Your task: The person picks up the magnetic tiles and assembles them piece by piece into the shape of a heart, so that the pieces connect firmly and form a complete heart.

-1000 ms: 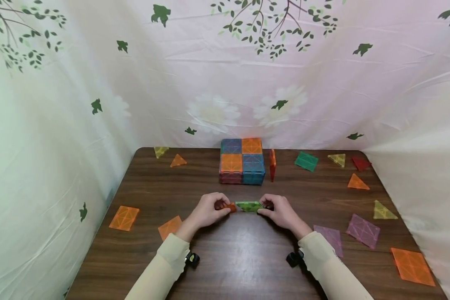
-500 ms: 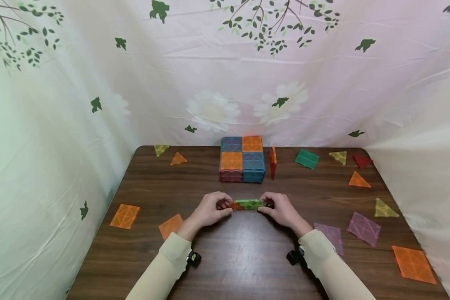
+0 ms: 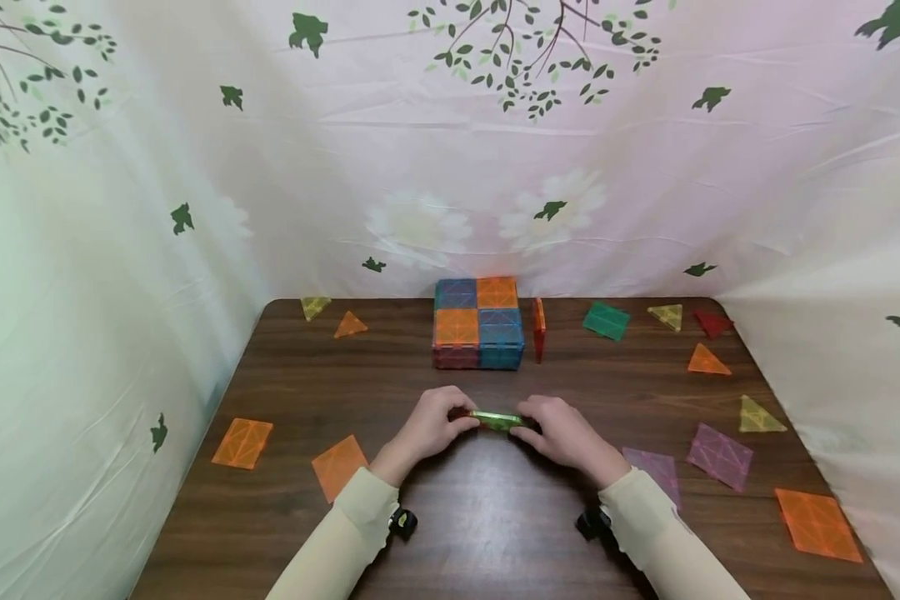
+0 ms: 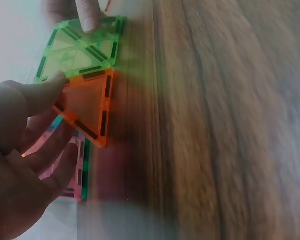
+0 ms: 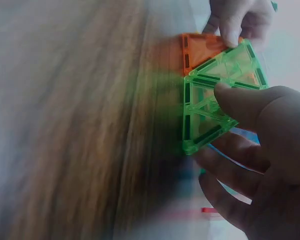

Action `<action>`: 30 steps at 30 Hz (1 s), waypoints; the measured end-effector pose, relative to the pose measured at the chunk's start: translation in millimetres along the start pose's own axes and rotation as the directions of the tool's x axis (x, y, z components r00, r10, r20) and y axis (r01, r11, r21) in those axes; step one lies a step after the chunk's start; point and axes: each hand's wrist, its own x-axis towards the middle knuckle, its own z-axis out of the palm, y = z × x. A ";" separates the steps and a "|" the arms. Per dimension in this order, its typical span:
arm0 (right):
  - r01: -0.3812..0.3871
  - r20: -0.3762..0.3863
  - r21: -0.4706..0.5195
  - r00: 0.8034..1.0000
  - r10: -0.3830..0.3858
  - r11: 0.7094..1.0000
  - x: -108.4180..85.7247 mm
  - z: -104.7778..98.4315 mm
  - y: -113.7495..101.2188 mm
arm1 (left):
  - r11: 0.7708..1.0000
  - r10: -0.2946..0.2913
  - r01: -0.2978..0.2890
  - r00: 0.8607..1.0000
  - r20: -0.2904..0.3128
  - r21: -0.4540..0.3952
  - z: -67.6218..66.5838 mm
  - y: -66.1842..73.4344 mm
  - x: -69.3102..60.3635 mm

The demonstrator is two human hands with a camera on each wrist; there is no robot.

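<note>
Just in front of the tiled block, the left hand [image 3: 437, 423] and right hand [image 3: 562, 429] hold a small joined piece between them. In the left wrist view the left hand [image 4: 27, 145] pinches an orange triangle tile [image 4: 90, 105] where it meets green translucent tiles [image 4: 65, 50]. The right wrist view shows the right hand [image 5: 275, 150] pinching the green tiles [image 5: 205, 112], thumb on the near face and fingers behind. There the orange triangle [image 5: 202, 49] touches the green along a slanted edge. The piece stands upright, close to the wood surface.
A block of blue, orange and red tiles [image 3: 457, 327] stands at the back, with a red upright tile [image 3: 539, 329] beside it. Orange squares [image 3: 242, 443] lie at left. Purple tiles [image 3: 720, 456], an orange square [image 3: 817, 524], a green tile [image 3: 606, 320] and several triangles lie at right.
The gap between the orange triangle and green tiles has closed, and they now touch. The joined piece has tilted, showing a thinner face to the head view, and the left hand has shifted slightly right.
</note>
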 end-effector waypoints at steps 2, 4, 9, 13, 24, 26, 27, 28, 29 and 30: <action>0.002 0.005 -0.083 1.000 -0.002 0.997 -6.0 -3.6 -5.0 | 1.000 -0.011 0.011 0.999 0.036 -0.003 -0.9 0.1 -2.0; -0.026 -0.003 -0.145 1.000 0.026 0.989 -14.8 -6.9 -6.8 | 0.999 -0.038 0.038 0.996 0.083 -0.007 -4.3 1.5 -6.0; -0.181 -0.076 -0.229 0.983 0.168 0.956 -40.9 -23.1 2.1 | 0.993 -0.110 0.115 0.985 0.136 -0.036 -20.9 4.2 -20.2; -0.317 -0.127 -0.247 0.947 0.294 0.916 -55.4 -40.5 15.0 | 0.987 -0.143 0.150 0.984 0.106 -0.057 -33.7 1.1 -30.7; -0.480 -0.201 -0.126 0.869 0.452 0.868 -28.6 -45.2 52.0 | 0.970 -0.201 0.207 0.978 0.062 -0.126 -39.6 -7.5 -49.4; -0.473 -0.206 -0.121 0.872 0.444 0.873 -17.1 -46.4 57.9 | 0.971 -0.196 0.202 0.979 0.054 -0.129 -39.9 -8.3 -49.2; -0.471 -0.201 -0.117 0.873 0.444 0.874 -10.8 -47.7 60.2 | 0.971 -0.194 0.199 0.980 0.051 -0.129 -40.2 -8.5 -49.3; -0.470 -0.193 -0.113 0.875 0.445 0.875 -4.6 -48.9 62.5 | 0.971 -0.194 0.199 0.980 0.050 -0.131 -40.4 -8.3 -49.3; -0.471 -0.186 -0.109 0.875 0.448 0.875 1.3 -50.2 64.8 | 0.971 -0.194 0.199 0.980 0.051 -0.132 -40.7 -8.0 -49.3; -0.472 -0.179 -0.110 0.875 0.450 0.875 7.1 -51.6 67.2 | 0.971 -0.192 0.197 0.980 0.052 -0.133 -40.9 -7.8 -49.2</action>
